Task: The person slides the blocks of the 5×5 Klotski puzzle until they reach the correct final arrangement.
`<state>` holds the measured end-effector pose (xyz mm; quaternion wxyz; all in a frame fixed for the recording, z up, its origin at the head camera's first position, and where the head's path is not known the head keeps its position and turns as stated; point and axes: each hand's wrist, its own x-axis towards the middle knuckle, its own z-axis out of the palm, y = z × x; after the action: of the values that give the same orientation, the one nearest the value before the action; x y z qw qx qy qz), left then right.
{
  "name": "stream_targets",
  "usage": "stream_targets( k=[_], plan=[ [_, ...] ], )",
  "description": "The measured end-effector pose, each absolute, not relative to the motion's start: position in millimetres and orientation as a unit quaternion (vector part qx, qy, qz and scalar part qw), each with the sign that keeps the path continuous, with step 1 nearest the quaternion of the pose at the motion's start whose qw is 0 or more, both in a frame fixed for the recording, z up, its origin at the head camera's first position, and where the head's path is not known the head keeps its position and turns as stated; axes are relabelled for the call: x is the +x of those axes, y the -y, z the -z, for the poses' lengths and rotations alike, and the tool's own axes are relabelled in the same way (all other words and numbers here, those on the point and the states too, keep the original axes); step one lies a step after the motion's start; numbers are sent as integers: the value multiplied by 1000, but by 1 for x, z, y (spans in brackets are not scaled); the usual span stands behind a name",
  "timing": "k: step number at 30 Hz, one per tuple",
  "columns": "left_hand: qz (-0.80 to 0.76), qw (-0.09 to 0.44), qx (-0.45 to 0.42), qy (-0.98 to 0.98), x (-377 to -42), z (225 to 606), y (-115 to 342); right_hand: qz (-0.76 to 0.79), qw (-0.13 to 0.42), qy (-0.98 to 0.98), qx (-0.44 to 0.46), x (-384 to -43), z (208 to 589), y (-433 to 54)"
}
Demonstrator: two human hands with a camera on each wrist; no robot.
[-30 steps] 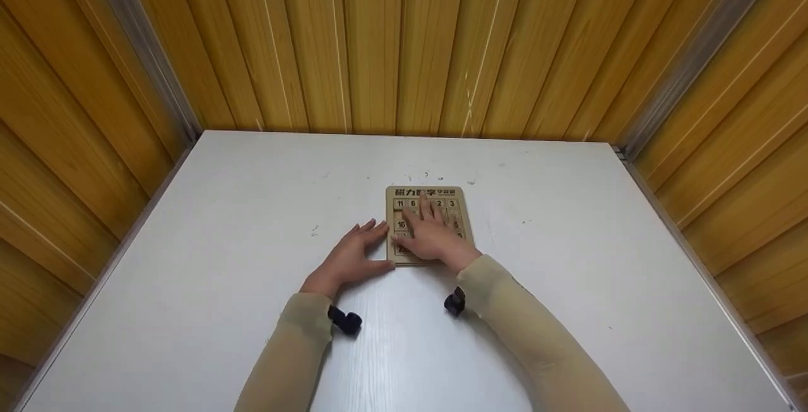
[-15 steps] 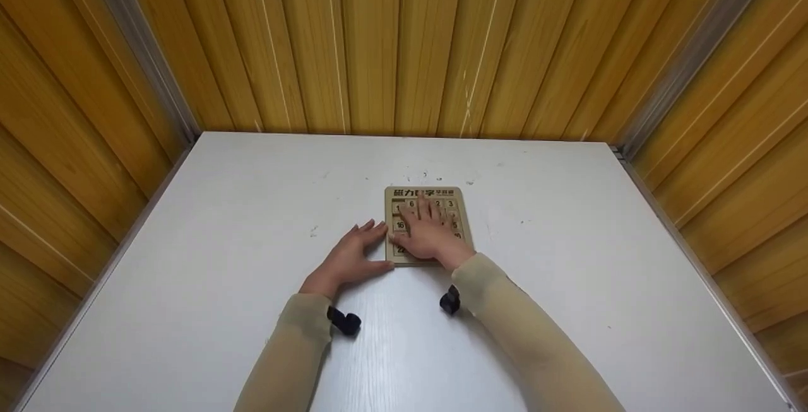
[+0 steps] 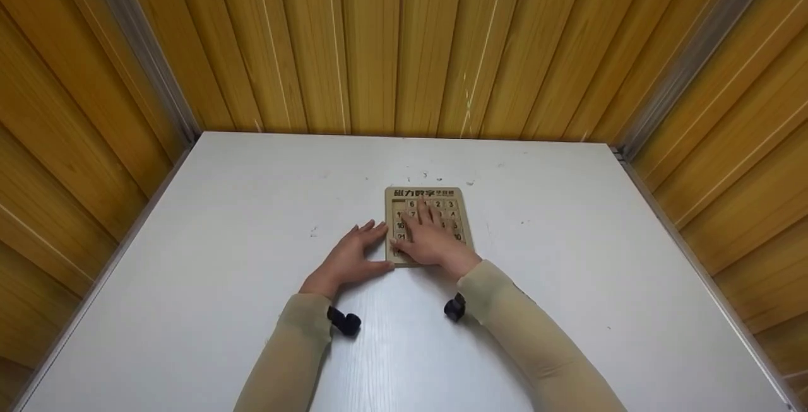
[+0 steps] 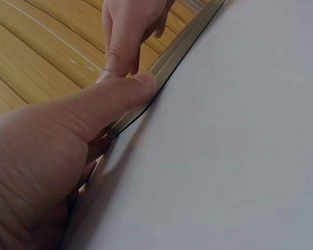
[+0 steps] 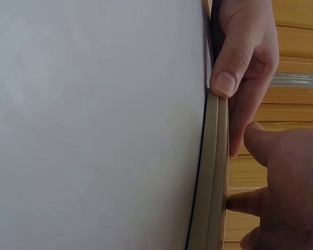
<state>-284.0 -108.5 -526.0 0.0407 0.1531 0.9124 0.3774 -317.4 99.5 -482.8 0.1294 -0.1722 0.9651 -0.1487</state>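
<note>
A beige number slide puzzle (image 3: 390, 207) with dark lettering along its far edge lies flat on the white table. Its far left slot (image 3: 399, 204) holds no tile, and 6, 1, 2 and 3 follow in that row. My left hand (image 3: 350, 257) grips the near left corner, thumb (image 4: 130, 88) against the near edge and fingers along the left side. Spread over the tiles is my right hand (image 3: 432, 241), fingertips touching them and covering many numbers. In the right wrist view the puzzle's layered near edge (image 5: 211, 156) shows beside that hand.
The white table (image 3: 265, 191) extends around the puzzle, with small dark marks (image 3: 439, 179) beyond it. Yellow wood-look panels (image 3: 372, 46) stand at the back and both sides, with grey metal posts in the corners. Each wrist carries a small black camera (image 3: 345, 322).
The 11 tile has slid from the far left slot toward me, into the second row, uncovering that slot. My right fingers shifted slightly over the tiles. My left hand stays put.
</note>
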Motion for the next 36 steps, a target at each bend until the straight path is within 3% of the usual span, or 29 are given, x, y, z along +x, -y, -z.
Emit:
stream_targets(
  k=[13, 36],
  plan=[
    [-382, 41, 140, -912, -284, 528, 106, 172, 113, -973, -105, -331, 485, -98],
    [-374, 36, 151, -914, -283, 526, 108, 140, 127, -974, -128, -331, 486, -81]
  ],
)
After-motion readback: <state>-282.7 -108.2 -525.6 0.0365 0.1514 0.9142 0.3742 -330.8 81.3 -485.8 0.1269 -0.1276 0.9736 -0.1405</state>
